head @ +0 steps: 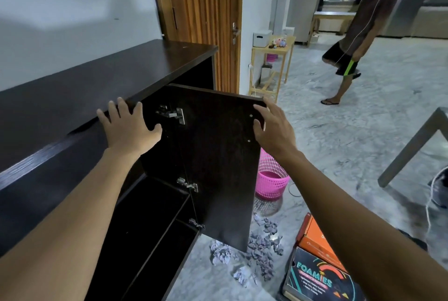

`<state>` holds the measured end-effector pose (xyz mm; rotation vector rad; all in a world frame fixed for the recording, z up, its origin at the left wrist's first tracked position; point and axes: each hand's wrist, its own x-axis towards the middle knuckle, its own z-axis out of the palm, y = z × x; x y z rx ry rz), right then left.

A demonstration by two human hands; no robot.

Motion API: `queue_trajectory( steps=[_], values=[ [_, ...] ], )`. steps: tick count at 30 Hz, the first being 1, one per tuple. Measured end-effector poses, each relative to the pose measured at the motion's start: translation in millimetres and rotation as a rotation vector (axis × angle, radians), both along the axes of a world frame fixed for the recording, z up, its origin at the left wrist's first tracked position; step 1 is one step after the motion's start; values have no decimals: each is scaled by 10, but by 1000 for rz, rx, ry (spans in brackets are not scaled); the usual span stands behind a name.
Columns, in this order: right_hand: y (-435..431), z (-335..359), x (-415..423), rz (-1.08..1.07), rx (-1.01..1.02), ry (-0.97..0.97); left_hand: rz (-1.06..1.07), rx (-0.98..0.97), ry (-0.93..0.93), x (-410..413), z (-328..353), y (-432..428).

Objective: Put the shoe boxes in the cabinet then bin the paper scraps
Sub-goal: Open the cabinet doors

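I see my left hand (pixel 131 128) spread flat, fingers released, against the front edge of the dark cabinet (pixel 72 97) top at centre left. My right hand (pixel 271 128) has open fingers curled loosely over the top corner of the open cabinet door (pixel 213 167), gripping nothing firmly. Shoe boxes (pixel 320 264) sit stacked on the floor at lower right. Paper scraps (pixel 259 252) lie scattered below the door, near a pink basket (pixel 271 179) at centre.

Both forearms bare, no sleeves or rings.
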<state>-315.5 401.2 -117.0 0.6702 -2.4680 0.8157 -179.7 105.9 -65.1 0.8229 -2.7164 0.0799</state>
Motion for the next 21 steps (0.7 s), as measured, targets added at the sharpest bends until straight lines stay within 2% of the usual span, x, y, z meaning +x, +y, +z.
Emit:
queue_trajectory(
  steps=[4,8,11,15,21],
  values=[
    [397,-283,560,-55,-148,-130,-240,293,96,111,-271,636],
    [883,-730,975,-122,-202,-311,-441,581,-73,143,-626,1262],
    [1323,-1064,1252,-166,-228,-427,-567,694,-168,122,-936,1712],
    [1947,-1426,1572,-257,-234,-532,-678,811,-242,178,-1293,2365],
    [2707,-2107,1819,-383,-276,-678,-660,1052,-327,215,-1962,3339]
  ],
)
